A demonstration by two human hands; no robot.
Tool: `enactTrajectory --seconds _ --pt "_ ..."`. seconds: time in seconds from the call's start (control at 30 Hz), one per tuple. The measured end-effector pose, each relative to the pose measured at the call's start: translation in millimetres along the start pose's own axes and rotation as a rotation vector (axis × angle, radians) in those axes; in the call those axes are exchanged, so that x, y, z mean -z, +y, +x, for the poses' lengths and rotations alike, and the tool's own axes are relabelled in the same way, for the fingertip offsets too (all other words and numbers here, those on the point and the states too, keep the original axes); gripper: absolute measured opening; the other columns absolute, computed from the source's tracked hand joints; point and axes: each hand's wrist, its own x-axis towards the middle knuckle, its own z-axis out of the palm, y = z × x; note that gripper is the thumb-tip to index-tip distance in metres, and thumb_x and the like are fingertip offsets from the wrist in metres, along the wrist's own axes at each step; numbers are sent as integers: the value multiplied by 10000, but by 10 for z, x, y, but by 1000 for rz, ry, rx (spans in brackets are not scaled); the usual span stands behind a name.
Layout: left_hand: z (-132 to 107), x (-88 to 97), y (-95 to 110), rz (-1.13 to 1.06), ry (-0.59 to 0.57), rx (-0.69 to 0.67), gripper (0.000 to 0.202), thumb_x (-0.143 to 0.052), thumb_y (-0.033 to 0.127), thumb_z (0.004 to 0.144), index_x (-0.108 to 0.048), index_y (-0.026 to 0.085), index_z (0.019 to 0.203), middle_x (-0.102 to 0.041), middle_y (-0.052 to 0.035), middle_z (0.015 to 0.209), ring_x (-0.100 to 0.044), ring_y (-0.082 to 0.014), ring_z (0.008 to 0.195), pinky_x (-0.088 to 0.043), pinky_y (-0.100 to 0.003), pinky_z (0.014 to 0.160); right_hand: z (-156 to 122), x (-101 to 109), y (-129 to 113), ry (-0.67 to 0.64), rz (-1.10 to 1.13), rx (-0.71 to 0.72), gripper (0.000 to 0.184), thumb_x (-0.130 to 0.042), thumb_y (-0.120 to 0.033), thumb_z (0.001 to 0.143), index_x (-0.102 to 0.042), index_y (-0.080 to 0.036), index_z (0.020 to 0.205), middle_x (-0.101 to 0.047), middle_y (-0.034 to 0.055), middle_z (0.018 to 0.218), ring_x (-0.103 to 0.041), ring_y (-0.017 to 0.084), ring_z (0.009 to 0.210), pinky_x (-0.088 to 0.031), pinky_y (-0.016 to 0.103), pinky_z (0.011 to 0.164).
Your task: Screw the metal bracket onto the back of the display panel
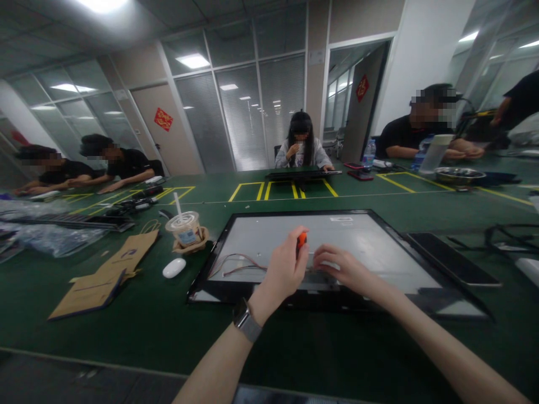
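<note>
My left hand [286, 262], with a watch [246, 318] on its wrist, is wrapped round a screwdriver [301, 240] with an orange and black handle. The handle stands roughly upright; its lower end is hidden by my fingers. Beside it, my right hand [340, 266] is bent with fingertips drawn in towards the thumb, low over the panel; anything between them is too small to make out. Under both hands lies a display panel [370, 247], grey back up, within a black frame. Thin red and black wires [240, 264] run across its left part.
On the green table [138, 325], left of the panel, are a lidded drink cup [185, 227] with a straw, a white mouse [174, 268] and a brown paper bag [105, 272]. A dark flat slab [452, 258] lies right. Several people sit around the table.
</note>
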Motion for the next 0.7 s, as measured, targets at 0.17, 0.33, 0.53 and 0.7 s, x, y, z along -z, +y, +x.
enactTrajectory --seconds 0.17,0.33,0.53,0.7 --pt "3 -12 -29 0 21 -3 321 -382 290 1001 -389 210 1312 -608 -44 950 -621 -143 744 -504 -308 749 -83 135 77 67 31 -37 172 -524 -204 898 -689 -211 851 -699 64 876 -675 203 832 -542 324 772" --pt "2 -11 -35 9 19 -2 314 -370 281 1005 -383 213 1311 -606 -36 937 -621 -142 741 -497 -298 732 -269 68 1 131 -7 -58 163 -527 -172 868 -679 -229 854 -714 60 869 -678 221 846 -558 350 769" --pt "4 -15 -36 22 14 -9 320 -367 290 1006 -378 208 1315 -606 -39 944 -618 -144 738 -495 -305 734 -418 -63 -33 223 -100 52 179 -536 -149 880 -678 -251 917 -733 58 914 -668 235 923 -564 397 813" --pt "4 -19 -40 29 18 -16 324 -366 287 1006 -376 214 1321 -609 -41 950 -618 -148 760 -497 -308 747 -418 -83 15 279 -155 109 158 -547 -193 910 -691 -260 910 -728 62 899 -671 225 892 -566 401 806"
